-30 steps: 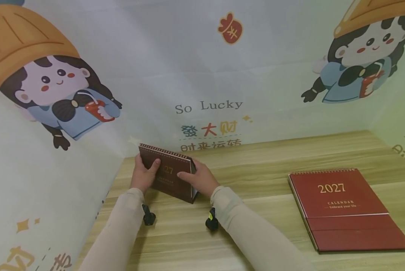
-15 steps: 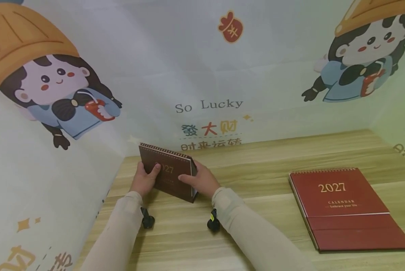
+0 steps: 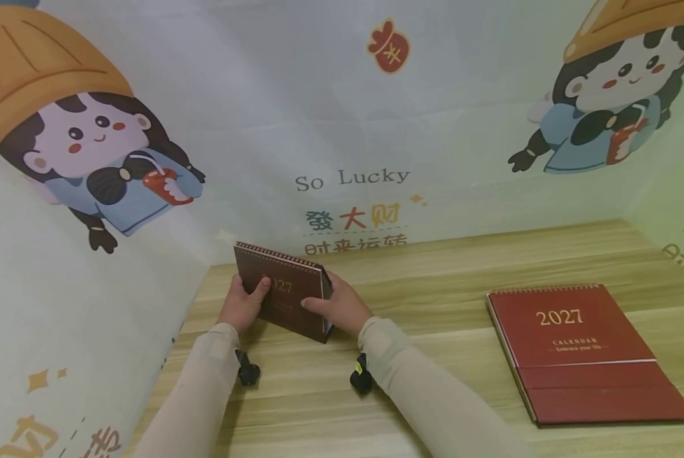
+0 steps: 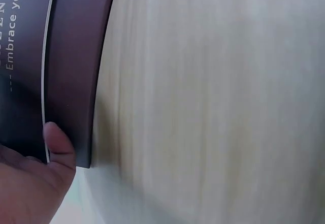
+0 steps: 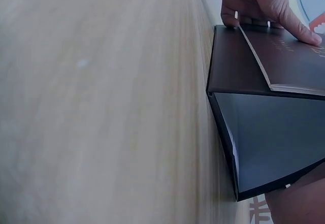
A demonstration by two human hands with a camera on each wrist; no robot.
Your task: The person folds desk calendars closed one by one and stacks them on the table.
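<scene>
A dark brown spiral-bound desk calendar [image 3: 289,313] stands folded into a tent on the wooden table, turned at an angle near the left wall. My left hand [image 3: 243,306] grips its left end, thumb lying across the printed front cover and the other fingers mostly hidden behind. At the right end my right hand [image 3: 344,306] holds it, thumb on the front and fingers behind the back panel. The right wrist view shows the hollow triangular end with its grey inner panel [image 5: 274,132]. In the left wrist view the bottom strip of the calendar [image 4: 76,56] shows beside the left thumb.
A red 2027 calendar [image 3: 582,343] lies flat on the right side of the wooden table [image 3: 422,356]. Printed cloth walls [image 3: 462,140] enclose the table at the back, left and right. A black wrist camera [image 3: 361,375] hangs from each sleeve.
My left hand has slid slightly down the calendar's left edge, its thumb lower on the cover. The calendar and the right hand have barely shifted.
</scene>
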